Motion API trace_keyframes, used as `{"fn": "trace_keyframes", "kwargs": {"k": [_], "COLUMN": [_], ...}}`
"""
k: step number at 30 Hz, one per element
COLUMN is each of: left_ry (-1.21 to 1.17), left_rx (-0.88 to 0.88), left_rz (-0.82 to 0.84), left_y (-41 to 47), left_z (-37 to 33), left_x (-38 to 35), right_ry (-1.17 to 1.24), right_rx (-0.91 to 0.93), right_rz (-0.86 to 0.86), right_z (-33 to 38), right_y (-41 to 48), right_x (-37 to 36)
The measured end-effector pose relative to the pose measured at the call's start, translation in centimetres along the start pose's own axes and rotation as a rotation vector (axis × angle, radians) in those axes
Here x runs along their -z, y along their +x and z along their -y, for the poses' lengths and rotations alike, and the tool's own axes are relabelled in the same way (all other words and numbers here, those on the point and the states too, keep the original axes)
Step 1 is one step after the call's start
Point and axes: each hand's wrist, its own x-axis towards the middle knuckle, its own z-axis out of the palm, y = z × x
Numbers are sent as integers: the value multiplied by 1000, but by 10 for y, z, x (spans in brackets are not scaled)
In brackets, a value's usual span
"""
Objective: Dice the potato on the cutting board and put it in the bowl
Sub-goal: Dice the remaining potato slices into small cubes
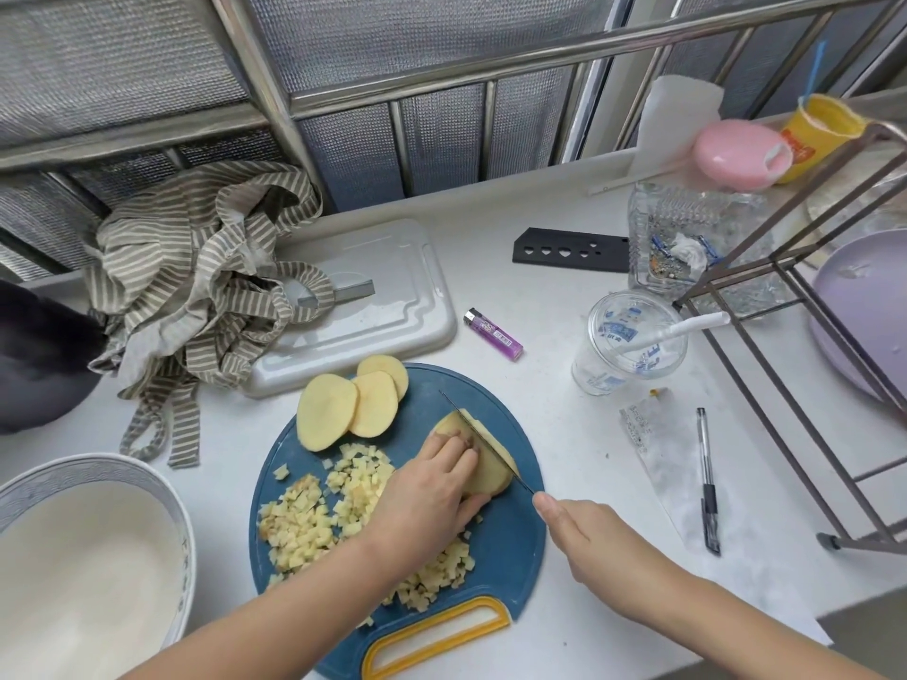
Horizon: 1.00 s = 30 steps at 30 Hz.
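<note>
A round blue cutting board (510, 547) with a yellow handle lies on the white counter. On it my left hand (427, 498) grips a peeled potato piece (491, 471) from the left, fingers curled on top. My right hand (584, 542) holds a knife (483, 436), the blade set into the potato piece along its top. Three flat potato slices (351, 407) lie overlapping at the board's far side. Several small potato dice (319, 512) are heaped on the board's left and near part, partly hidden under my left forearm. A white bowl (162, 488) with a patterned rim stands at the lower left.
A striped cloth (196, 287) and a grey tray (392, 306) lie behind the board. A purple lighter (493, 334), a clear plastic cup (628, 346), a black knife sheath (569, 248), a pen (706, 483) and a metal rack (810, 365) stand to the right.
</note>
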Motion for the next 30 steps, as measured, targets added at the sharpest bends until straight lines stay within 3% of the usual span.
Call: {"fn": "trace_keyframes", "kwargs": {"k": [9,18,30], "left_ry": [-49,8,-32], "left_rx": [-20,-21,4], "left_rz": [3,-8,-9], "left_y": [-2,0,-3], "left_z": [0,-2,0], "left_x": [-5,-1,0], "right_ry": [44,319,305], "right_rx": [20,-11,16], "right_rz": [-11,39,-16], "right_z": [-10,-3,6], "right_y": [32,26,-2], "right_x": [-8,6,7]}}
